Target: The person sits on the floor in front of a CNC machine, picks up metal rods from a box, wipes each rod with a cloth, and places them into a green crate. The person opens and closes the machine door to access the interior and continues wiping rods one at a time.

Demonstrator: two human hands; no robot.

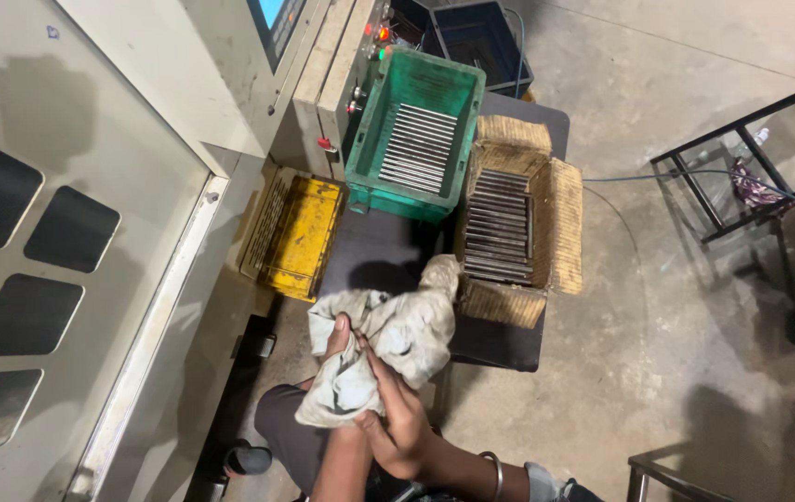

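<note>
2 hands: left hand (pixel 337 336), right hand (pixel 397 418) grip rag (pixel 388 339) at table (pixel 500 339) edge.

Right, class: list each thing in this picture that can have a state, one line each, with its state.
Rag: crumpled, gripped in both hands.
Left hand: closed on the rag.
Right hand: closed on the rag.
Green crate: open, partly filled with metal rods.
Cardboard box: flaps open, rods stacked inside.
Yellow tray: open, no rods visible.
Red lamp: lit.

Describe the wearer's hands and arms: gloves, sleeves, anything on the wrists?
No gloves: both the left hand and the right hand are bare. Forearms are uncovered, no long sleeves in view. A plain metal bangle circles the right wrist. No watch, tape or markings show.
</note>
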